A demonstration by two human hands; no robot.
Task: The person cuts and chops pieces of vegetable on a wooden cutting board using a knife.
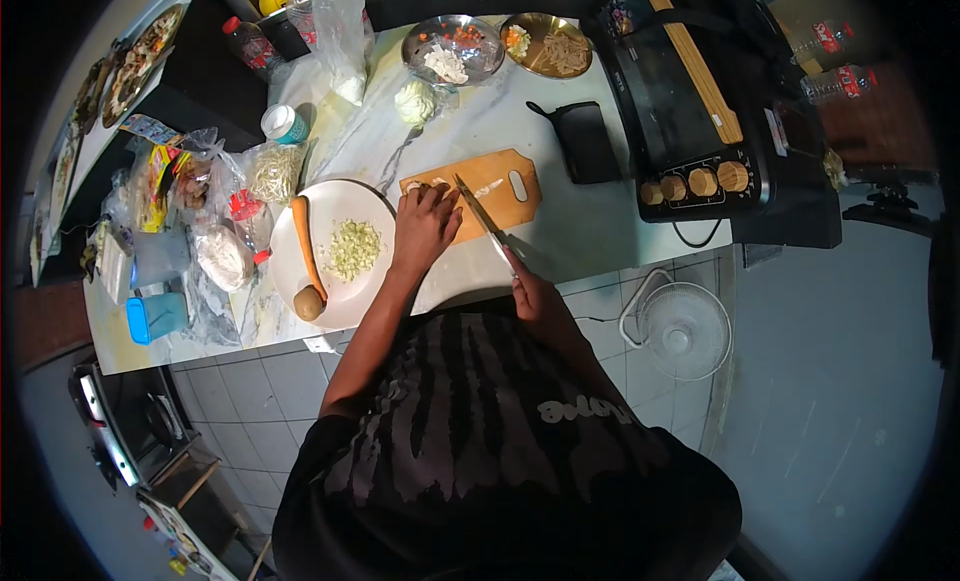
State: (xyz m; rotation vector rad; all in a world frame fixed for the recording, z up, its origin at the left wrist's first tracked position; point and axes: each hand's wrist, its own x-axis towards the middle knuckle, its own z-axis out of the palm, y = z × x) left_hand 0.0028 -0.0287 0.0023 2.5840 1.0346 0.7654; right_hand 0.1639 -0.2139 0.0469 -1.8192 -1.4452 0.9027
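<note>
My left hand [427, 224] is on the left part of a wooden cutting board [518, 213], its fingers curled and pressed down on a pale piece of food [410, 185] mostly hidden under them. In my right hand [533, 294] is a knife [483, 218], gripped by its handle. The blade slants up and left across the board, its tip just right of my left fingers. Thin pale slices [489, 188] lie right of the blade. Left of the board, a white plate [345, 196] carries chopped pale-green vegetable [354, 249], a long carrot [304, 243] and a round brown potato-like item [308, 303].
Two metal plates of cut food [410, 63] [590, 61] stand at the back, near a pale cabbage-like head [414, 103]. A black pouch [585, 141] lies by a black appliance with wooden knobs [703, 182]. Bagged food [275, 171] and a blue-lidded container [155, 319] crowd the left.
</note>
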